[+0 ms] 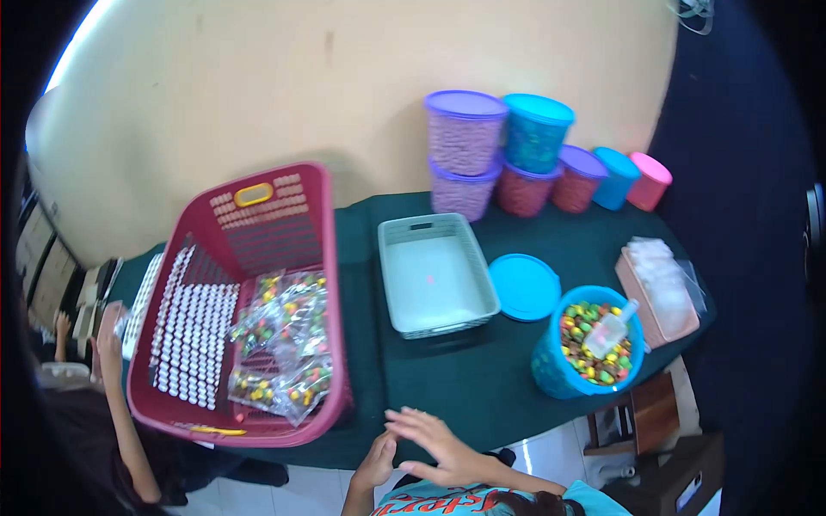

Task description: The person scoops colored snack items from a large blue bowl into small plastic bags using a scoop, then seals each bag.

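My right hand [439, 447] is over the table's front edge, fingers apart, with nothing in it. My left hand [377, 460] is beside it, its fingers curled near the right hand's fingertips; whether it holds something small cannot be made out. Left of my hands stands a large maroon basket [342, 361] with clear bags of colourful pieces [288, 335] inside. Beyond my hands is a pale green tray [430, 284] with a tiny pink spot in it. To the right, a blue tub [555, 370] holds colourful pieces and a clear scoop [607, 334].
A blue lid [525, 287] lies beside the tub. A pink basket [687, 331] of clear bags is at the right edge. Lidded containers [466, 138] stand along the wall, some stacked. At far left, another person's hand [108, 348] is near a pinkish box.
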Action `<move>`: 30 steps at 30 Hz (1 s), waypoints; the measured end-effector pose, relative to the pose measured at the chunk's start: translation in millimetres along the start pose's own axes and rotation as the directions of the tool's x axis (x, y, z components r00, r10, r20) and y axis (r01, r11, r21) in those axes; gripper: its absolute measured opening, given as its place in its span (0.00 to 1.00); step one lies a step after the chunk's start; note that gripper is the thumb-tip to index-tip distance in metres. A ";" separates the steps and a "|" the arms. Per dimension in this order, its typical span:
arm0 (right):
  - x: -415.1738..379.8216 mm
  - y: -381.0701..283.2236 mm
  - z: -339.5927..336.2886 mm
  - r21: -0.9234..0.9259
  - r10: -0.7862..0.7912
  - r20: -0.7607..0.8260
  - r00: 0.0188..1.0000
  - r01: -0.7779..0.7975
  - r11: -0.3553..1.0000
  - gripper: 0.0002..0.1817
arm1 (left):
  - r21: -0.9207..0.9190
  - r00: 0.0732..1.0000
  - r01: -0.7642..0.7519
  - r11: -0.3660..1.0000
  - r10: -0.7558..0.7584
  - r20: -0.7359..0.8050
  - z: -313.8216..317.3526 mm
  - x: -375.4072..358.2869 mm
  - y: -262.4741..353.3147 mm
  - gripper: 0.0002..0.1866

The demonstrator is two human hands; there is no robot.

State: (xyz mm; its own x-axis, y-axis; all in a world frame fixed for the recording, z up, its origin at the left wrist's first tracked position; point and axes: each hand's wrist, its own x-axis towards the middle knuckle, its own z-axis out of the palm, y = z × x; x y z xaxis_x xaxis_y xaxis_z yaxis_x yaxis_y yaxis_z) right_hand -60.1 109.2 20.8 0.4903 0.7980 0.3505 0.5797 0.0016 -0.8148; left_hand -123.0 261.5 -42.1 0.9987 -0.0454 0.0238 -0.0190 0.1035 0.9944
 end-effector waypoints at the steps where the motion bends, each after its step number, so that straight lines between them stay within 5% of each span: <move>1: -6.1 -4.6 -1.2 -0.028 -0.010 0.008 1.000 0.011 1.000 0.30 | 0.015 0.998 -0.040 0.999 0.039 0.039 10.5 6.0 9.1 0.41; 4: -33.1 -9.0 -13.1 -0.066 -0.012 -0.055 0.998 0.008 0.998 0.31 | 0.015 0.991 -0.085 0.996 0.083 0.108 35.9 16.2 25.9 0.38; 7: -68.9 -7.8 -38.1 -0.076 0.007 -0.064 0.998 -0.012 0.997 0.29 | 0.080 0.983 -0.112 0.991 0.099 0.152 65.6 20.0 21.0 0.24; 12: -149.7 -17.7 -76.2 -0.049 0.121 -0.185 0.975 -0.132 0.990 0.27 | 0.105 0.956 -0.028 0.994 -0.004 0.293 143.6 22.9 15.5 0.19; 16: -215.4 -25.0 -98.9 0.025 0.252 -0.264 0.931 -0.255 0.967 0.26 | 0.414 0.892 -0.283 0.865 0.079 0.446 201.8 29.2 10.9 0.10; 23: -300.9 -42.6 -135.1 -0.094 0.299 -0.406 0.864 -0.365 0.926 0.24 | 0.318 0.821 -0.299 0.900 0.072 0.566 295.1 42.4 -12.2 0.09; 30: -351.1 -39.8 -161.4 -0.033 0.379 -0.570 0.729 -0.481 0.876 0.24 | 0.225 0.632 -0.390 0.893 0.082 0.771 365.8 75.5 -16.5 0.08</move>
State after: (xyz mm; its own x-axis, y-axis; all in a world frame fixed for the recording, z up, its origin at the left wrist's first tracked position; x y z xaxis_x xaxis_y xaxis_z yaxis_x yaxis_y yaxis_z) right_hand -150.2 -268.2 4.7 0.9480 0.2390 0.2101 0.2936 -0.4028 -0.8669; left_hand -64.7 -107.1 -19.2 0.5925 -0.7862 0.1757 -0.4176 -0.1133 0.9015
